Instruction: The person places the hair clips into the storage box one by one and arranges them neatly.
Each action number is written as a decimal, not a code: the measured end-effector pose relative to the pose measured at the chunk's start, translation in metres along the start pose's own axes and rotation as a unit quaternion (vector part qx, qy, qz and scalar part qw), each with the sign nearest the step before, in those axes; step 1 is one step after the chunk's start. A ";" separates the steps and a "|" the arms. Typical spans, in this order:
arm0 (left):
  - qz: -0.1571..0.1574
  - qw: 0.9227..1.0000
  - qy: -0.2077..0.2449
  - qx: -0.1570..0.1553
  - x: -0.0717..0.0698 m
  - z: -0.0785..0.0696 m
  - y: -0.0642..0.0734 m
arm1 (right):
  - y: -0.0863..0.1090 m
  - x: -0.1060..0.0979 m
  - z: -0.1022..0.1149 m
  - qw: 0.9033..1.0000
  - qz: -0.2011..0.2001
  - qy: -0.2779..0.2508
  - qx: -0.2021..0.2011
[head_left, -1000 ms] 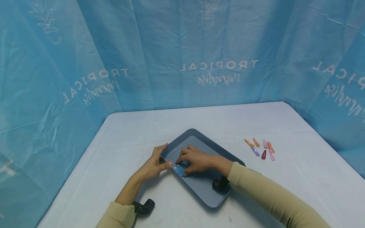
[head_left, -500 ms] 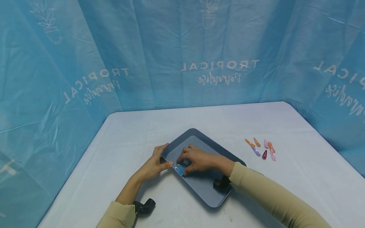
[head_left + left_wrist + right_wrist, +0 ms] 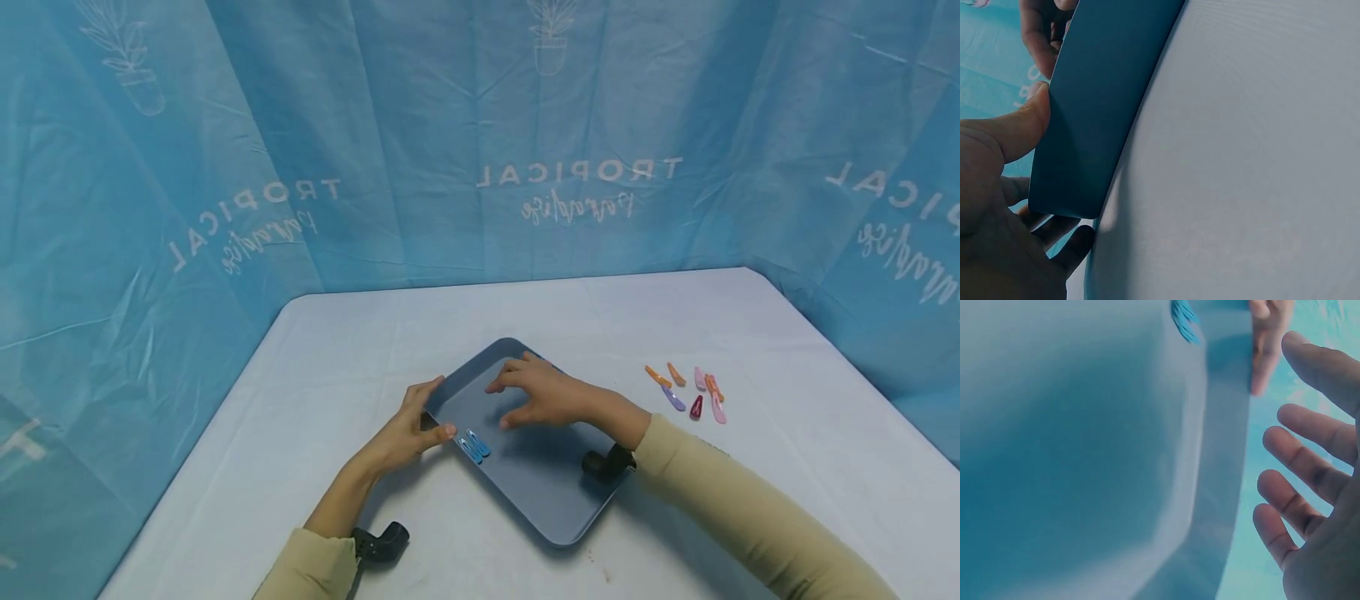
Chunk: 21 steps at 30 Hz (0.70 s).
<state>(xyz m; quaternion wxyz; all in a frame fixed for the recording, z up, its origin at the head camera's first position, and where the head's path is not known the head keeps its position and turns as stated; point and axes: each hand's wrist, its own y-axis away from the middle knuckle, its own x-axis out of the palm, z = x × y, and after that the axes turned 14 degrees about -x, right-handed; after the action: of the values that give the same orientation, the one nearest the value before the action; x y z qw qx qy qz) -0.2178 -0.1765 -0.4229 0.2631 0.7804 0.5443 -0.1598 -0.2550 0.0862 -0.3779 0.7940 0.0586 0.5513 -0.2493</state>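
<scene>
A grey-blue rectangular tray (image 3: pixel 525 492) lies at an angle on the white table. Blue snap hair clips (image 3: pixel 474 447) lie side by side in it, along the left wall. My left hand (image 3: pixel 405 429) grips the tray's left corner; its thumb (image 3: pixel 1029 119) is at the rim and its fingers are around the outside of the corner. Over the middle of the tray hovers my right hand (image 3: pixel 551 393), fingers spread and holding nothing, apart from the clips. In the right wrist view the clips (image 3: pixel 1184 320) show near the tray's wall.
To the right of the tray, several loose hair clips lie on the table (image 3: pixel 337 333): orange (image 3: pixel 676 374), purple (image 3: pixel 672 397), pink (image 3: pixel 717 408) and dark red (image 3: pixel 697 407). A blue printed curtain (image 3: pixel 420 108) hangs behind and at both sides.
My right hand has let go of the blue hair clips and lifted away up and to the right, its fingers spreading. My left hand and the tray have stayed put.
</scene>
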 end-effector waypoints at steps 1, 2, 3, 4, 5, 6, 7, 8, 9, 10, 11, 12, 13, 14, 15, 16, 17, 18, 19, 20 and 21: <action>-0.001 1.000 -0.001 0.000 0.000 0.000 0.000 | 0.001 -0.003 -0.001 1.000 -0.005 0.003 0.004; -0.001 1.000 -0.002 -0.001 0.000 0.001 0.000 | 0.003 -0.005 -0.001 1.000 -0.010 0.004 0.009; -0.002 1.000 -0.004 -0.002 0.000 0.001 0.000 | 0.005 -0.008 -0.002 1.000 -0.016 0.005 0.012; -0.003 1.000 -0.005 -0.002 0.000 0.001 0.000 | 0.007 -0.011 -0.002 1.000 -0.022 0.004 0.017; -0.004 1.000 -0.005 -0.003 0.000 0.001 0.000 | 0.010 -0.015 -0.003 0.999 -0.028 0.001 0.021; -0.005 1.000 -0.005 -0.004 0.000 0.002 0.001 | 0.013 -0.017 -0.004 0.999 -0.034 0.000 0.021; -0.005 1.000 -0.006 -0.003 0.000 0.002 0.001 | 0.016 -0.020 -0.005 0.999 -0.041 -0.002 0.023; -0.006 1.000 -0.008 -0.003 0.000 0.002 0.001 | 0.020 -0.024 -0.006 0.999 -0.046 -0.003 0.024; -0.007 1.000 -0.009 -0.001 0.000 0.002 0.001 | 0.024 -0.027 -0.008 0.998 -0.053 -0.005 0.024; -0.008 1.000 -0.010 0.000 0.000 0.002 0.001 | 0.029 -0.029 -0.010 0.998 -0.059 -0.007 0.025; -0.008 1.000 -0.010 0.000 0.000 0.002 0.001 | 0.033 -0.031 -0.012 0.998 -0.064 -0.005 0.026; -0.008 1.000 -0.011 0.001 0.000 0.002 0.001 | 0.038 -0.033 -0.014 0.997 -0.068 -0.003 0.027; -0.007 1.000 -0.012 0.001 0.000 0.002 0.001 | 0.042 -0.035 -0.017 0.997 -0.072 -0.005 0.032; -0.008 1.000 -0.013 0.001 0.000 0.002 0.001 | 0.047 -0.036 -0.019 0.996 -0.075 -0.006 0.036; -0.007 1.000 -0.013 0.001 0.000 0.002 0.001 | 0.051 -0.038 -0.022 0.996 -0.080 -0.009 0.038; -0.007 1.000 -0.013 0.001 0.000 0.002 0.001 | 0.055 -0.039 -0.025 0.996 -0.084 -0.008 0.040; -0.007 1.000 -0.012 0.000 0.000 0.002 0.001 | 0.060 -0.040 -0.027 0.995 -0.087 -0.010 0.044; -0.007 1.000 -0.012 -0.001 0.000 0.002 0.002 | 0.064 -0.041 -0.029 0.995 -0.091 -0.014 0.048; -0.008 1.000 -0.012 -0.003 0.000 0.002 0.002 | 0.067 -0.043 -0.031 0.994 -0.096 -0.018 0.052; -0.009 1.000 -0.012 -0.003 0.000 0.002 0.002 | 0.071 -0.044 -0.032 0.993 -0.101 -0.020 0.057; -0.010 1.000 -0.012 -0.005 0.000 0.002 0.002 | 0.075 -0.046 -0.033 0.992 -0.105 -0.022 0.062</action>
<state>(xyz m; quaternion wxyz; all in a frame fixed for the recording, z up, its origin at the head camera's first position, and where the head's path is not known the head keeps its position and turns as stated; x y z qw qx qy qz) -0.2160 -0.1782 -0.4238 0.2718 0.7716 0.5495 -0.1694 -0.2607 0.1781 -0.3629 0.7702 0.0441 0.5204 -0.3660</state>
